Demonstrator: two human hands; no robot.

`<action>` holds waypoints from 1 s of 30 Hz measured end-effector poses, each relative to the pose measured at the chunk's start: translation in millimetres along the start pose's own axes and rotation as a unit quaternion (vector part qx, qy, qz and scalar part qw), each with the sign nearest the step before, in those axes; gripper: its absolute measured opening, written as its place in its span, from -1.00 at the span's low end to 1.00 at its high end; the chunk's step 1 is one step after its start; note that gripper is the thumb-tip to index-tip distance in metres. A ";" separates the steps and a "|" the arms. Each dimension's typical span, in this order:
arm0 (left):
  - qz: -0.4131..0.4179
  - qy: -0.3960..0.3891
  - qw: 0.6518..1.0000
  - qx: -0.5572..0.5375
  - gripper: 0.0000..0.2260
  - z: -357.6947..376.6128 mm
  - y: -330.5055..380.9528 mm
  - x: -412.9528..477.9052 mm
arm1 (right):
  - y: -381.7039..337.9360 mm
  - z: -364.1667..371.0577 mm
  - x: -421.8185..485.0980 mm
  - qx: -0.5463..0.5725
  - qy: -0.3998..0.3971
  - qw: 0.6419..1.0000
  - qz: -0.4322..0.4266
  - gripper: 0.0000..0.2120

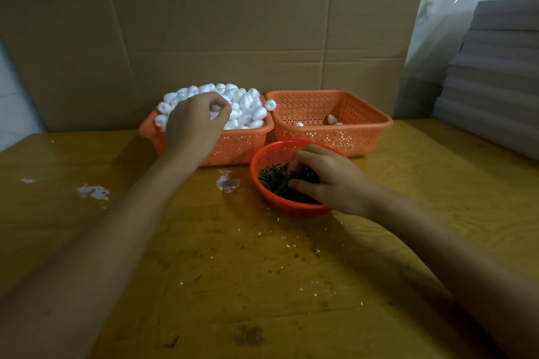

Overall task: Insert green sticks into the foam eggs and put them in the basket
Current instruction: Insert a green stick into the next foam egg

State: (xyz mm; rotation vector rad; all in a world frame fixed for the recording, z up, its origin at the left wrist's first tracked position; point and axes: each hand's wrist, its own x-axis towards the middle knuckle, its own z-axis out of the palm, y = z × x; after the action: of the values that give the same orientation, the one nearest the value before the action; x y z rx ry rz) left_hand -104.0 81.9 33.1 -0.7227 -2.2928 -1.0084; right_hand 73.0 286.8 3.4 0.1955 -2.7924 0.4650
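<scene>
An orange basket (233, 146) at the back left is heaped with white foam eggs (248, 108). My left hand (195, 122) hovers over the heap and pinches one egg between thumb and fingers. A second orange basket (364, 125) to its right holds a few eggs (332, 119). In front stands a small round red basket (280, 201) with green sticks (275, 179). My right hand (326, 178) reaches into it, fingers curled down among the sticks; whether it holds one is hidden.
The baskets stand on a worn yellow wooden table (233, 271) speckled with foam crumbs and white patches (93, 192). A cardboard wall (233, 23) rises right behind the baskets. Grey stacked sheets (495, 73) lean at the right.
</scene>
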 end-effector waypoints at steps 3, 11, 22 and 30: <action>-0.016 0.047 0.992 -0.113 -0.97 -5.7 7.6 -6.1 | -0.4 0.8 1.8 0.006 0.046 0.999 0.005 -0.81; -0.024 -0.003 0.964 -0.266 -0.79 -15.1 34.2 -29.7 | -1.1 3.0 1.8 0.018 0.071 0.997 0.030 -0.85; 0.030 -0.058 0.958 -0.279 -0.77 -4.9 45.8 -62.2 | -1.1 4.4 0.5 0.013 0.082 0.996 0.012 -0.90; 0.051 -0.087 0.927 -0.360 -0.64 13.0 50.1 -96.4 | -1.6 4.9 0.2 0.011 0.073 0.997 0.007 -0.92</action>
State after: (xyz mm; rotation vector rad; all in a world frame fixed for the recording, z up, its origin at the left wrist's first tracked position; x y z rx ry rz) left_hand -5.5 96.3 -12.3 -1.2419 -1.9623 -1.8240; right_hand 71.7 283.6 -0.5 0.1411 -2.6490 0.4927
